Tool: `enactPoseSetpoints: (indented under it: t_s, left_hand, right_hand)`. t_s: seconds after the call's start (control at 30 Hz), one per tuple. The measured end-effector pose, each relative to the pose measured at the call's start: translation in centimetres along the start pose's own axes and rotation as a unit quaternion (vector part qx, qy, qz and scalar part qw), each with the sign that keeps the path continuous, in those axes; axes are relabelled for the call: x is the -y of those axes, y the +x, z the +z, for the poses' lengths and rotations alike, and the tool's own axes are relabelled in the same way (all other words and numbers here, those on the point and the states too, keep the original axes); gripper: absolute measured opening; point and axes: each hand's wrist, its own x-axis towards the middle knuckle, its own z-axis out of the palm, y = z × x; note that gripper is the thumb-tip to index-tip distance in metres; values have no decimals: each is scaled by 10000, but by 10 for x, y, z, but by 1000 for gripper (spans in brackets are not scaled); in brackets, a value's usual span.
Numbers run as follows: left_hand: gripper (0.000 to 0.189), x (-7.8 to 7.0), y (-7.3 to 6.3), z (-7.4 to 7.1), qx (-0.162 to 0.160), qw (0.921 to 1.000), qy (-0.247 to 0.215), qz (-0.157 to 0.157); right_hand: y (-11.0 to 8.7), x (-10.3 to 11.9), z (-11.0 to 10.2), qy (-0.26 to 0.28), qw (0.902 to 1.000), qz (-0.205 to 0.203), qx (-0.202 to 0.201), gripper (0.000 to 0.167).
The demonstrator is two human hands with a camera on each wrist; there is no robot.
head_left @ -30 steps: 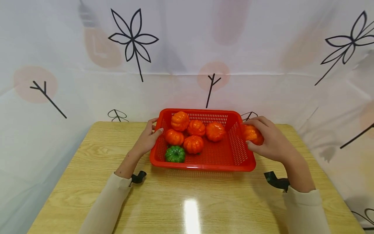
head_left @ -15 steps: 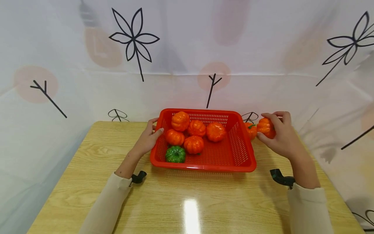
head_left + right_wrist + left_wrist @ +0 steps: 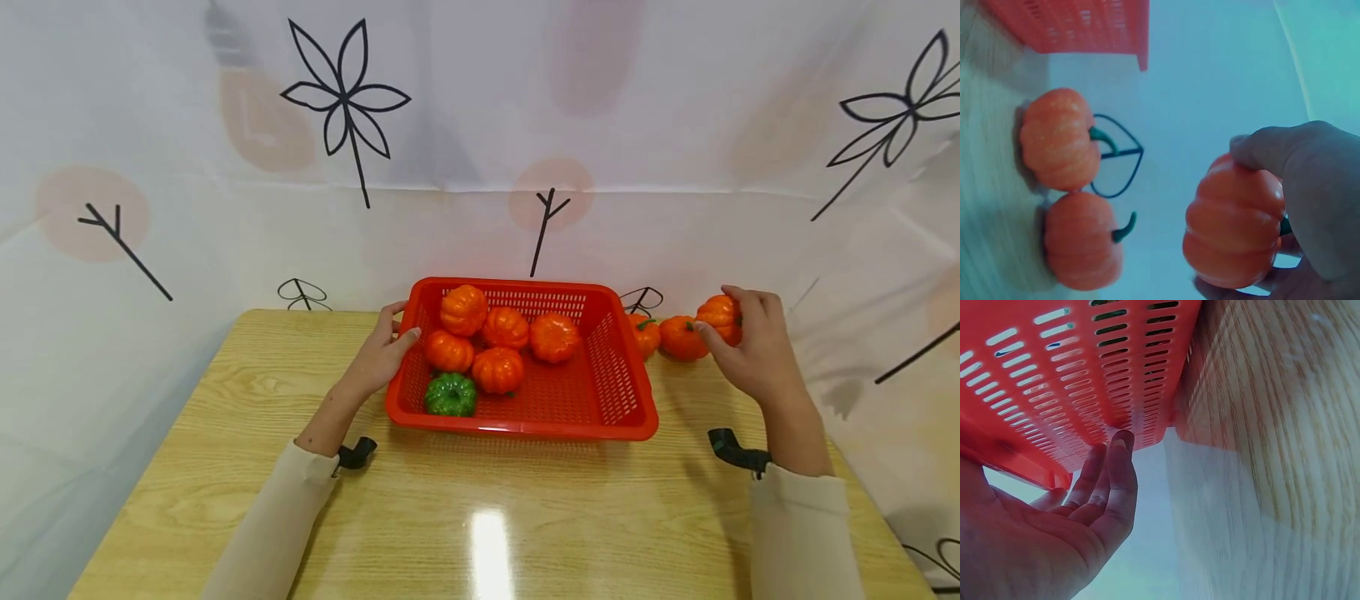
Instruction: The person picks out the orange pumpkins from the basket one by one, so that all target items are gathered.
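A red plastic basket (image 3: 517, 429) stands in the middle of the table, holding several small orange pumpkins (image 3: 498, 371) and one ribbed green pumpkin (image 3: 451, 395). My left hand (image 3: 378, 354) grips the basket's left end, thumb over the rim; in the left wrist view its fingers (image 3: 1121, 472) lie along the slotted outer wall. Right of the basket, my right hand (image 3: 757, 346) holds another orange pumpkin (image 3: 1235, 222) between thumb and fingers, its green stem turned toward the palm. Two more orange pumpkins, a nearer-basket one (image 3: 1061, 139) and its neighbour (image 3: 1084, 240), sit side by side on the table.
The wooden table (image 3: 420, 517) ends at the back against a pale cloth (image 3: 465, 225) printed with black line plants. A dark wrist mount (image 3: 356, 454) sticks out beside the left cuff, another mount (image 3: 735, 452) beside the right.
My right hand has moved to the right with the pumpkin, away from the basket's right end. Two pumpkins behind it have come into sight. The left hand and basket have stayed put.
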Motion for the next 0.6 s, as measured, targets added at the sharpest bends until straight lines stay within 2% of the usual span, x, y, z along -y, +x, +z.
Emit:
enactPoseSetpoints:
  t_s: [0.2, 0.47, 0.6]
  left_hand:
    - [65, 0, 0, 0, 1, 10000, -26, -19]
    - [65, 2, 2, 0, 2, 9999, -101, -76]
    - [65, 1, 1, 1, -1, 9999, -106, -80]
  right_hand:
    - [0, -16, 1, -74, 9995, 294, -131, 64]
    - [-3, -35, 7, -101, 9959, 645, -619, 58]
    - [-5, -42, 9, -80, 9938, 961, -547, 58]
